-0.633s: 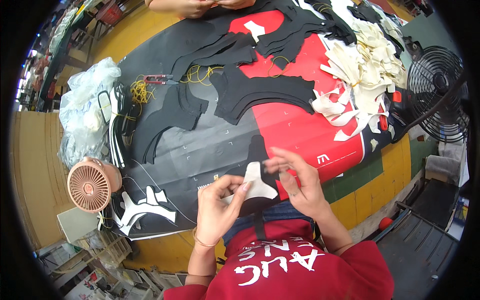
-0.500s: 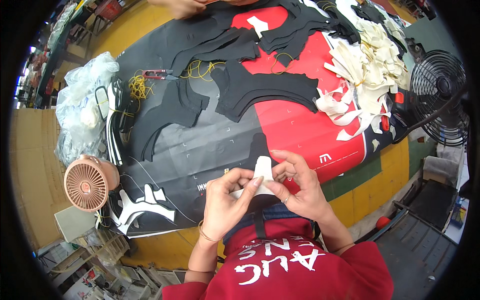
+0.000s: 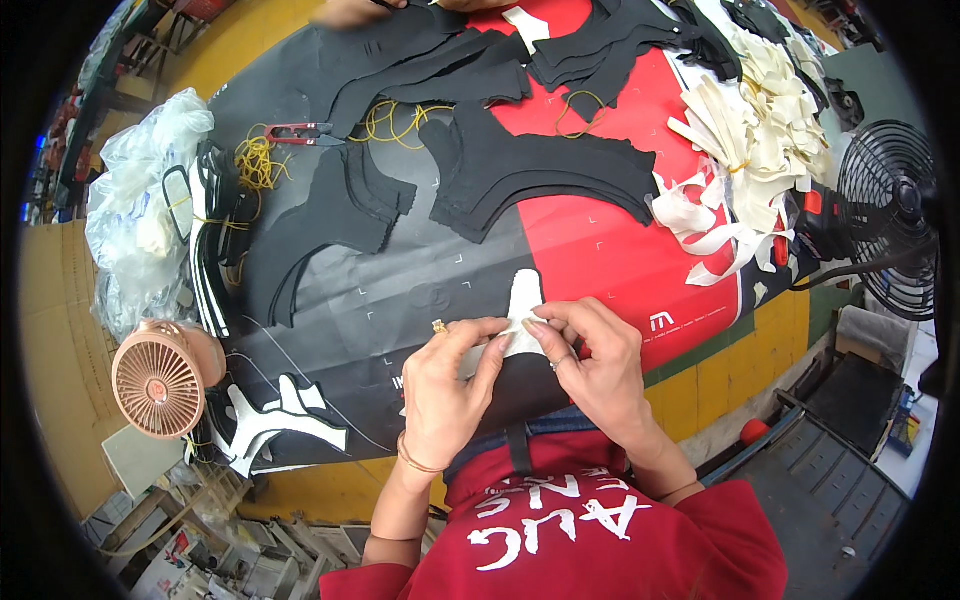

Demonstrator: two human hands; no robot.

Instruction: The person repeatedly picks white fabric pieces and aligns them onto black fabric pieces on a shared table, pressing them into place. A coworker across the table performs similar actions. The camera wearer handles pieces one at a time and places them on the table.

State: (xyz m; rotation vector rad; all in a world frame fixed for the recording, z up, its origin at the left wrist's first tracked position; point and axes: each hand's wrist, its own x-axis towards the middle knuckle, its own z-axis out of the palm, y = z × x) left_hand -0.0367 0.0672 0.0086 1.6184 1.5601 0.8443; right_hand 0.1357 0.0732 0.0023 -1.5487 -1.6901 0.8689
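Low over the near side of the table, I hold a small white fabric piece (image 3: 525, 292) with a narrow arm pointing away from me and a wider part beneath my fingers. My left hand (image 3: 445, 385) pinches its left side between thumb and fingers. Close beside it, my right hand (image 3: 600, 365) grips the same piece with thumb and bent fingers, and the fingertips of both hands nearly touch. Part of the fabric is hidden behind my fingers. Beyond my hands lie stacked black fabric cutouts (image 3: 540, 170) and another curved black stack (image 3: 325, 220).
Black-edged white cutouts (image 3: 285, 420) lie at left by a peach fan (image 3: 158, 392). Red-handled thread snips (image 3: 298, 133) rest near yellow bands (image 3: 260, 162). A plastic bag (image 3: 150, 225), cream fabric strips (image 3: 750, 150) and a black fan (image 3: 885, 215) flank the table. Another person's hand (image 3: 352, 12) shows at the far edge.
A black flap showing beyond the white piece is no longer visible; the white arm now reaches farther away from me. My fingers have shifted on the fabric, and the view has moved slightly.
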